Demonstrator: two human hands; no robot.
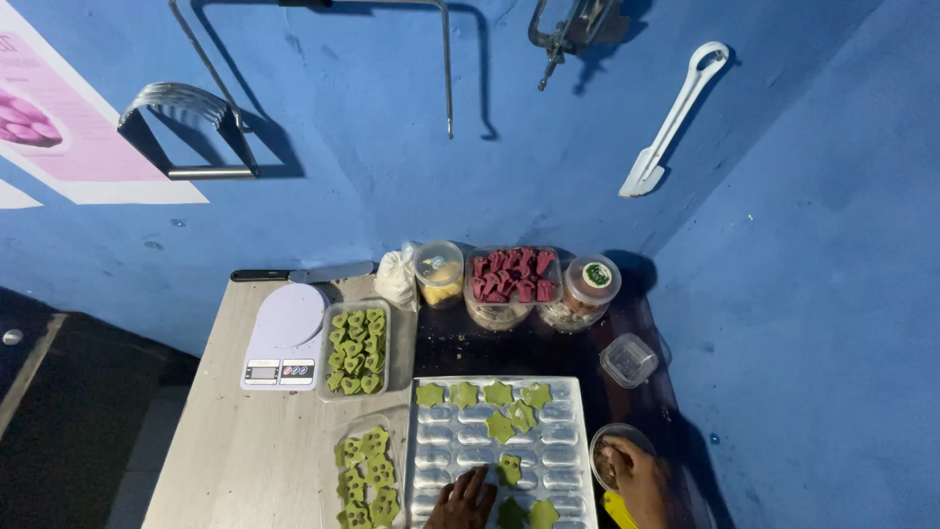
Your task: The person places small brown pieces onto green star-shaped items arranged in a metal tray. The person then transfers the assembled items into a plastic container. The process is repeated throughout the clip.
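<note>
Mould tray (pixel 563 460): pale, translucent, rectangular, with rows of oblong cavities. Its long axis runs from the near table edge toward the blue wall (pixel 392 176); the near end is cut off by the picture's lower edge. It lies on the dark part of the table, right of the two tubs.

Green stars (pixel 498 394): flat, star-shaped pieces. Four sit in a row along the tray's far edge, two overlap just below them, one lies mid-tray, and two lie at the near end.

Left hand (pixel 462 502): on the tray's near-left part, fingers bent down onto the cavities, just left of the mid-tray star; whether it grips anything cannot be told.

Right hand (pixel 636 475): right of the tray, fingertips dipped into a small round bowl (pixel 599 443); what it pinches is hidden.

Left of tray: two clear tubs (pixel 355 350) of green pieces, then a white scale (pixel 284 338).

Beyond tray, by the wall: a container of red pieces (pixel 511 279).
</note>
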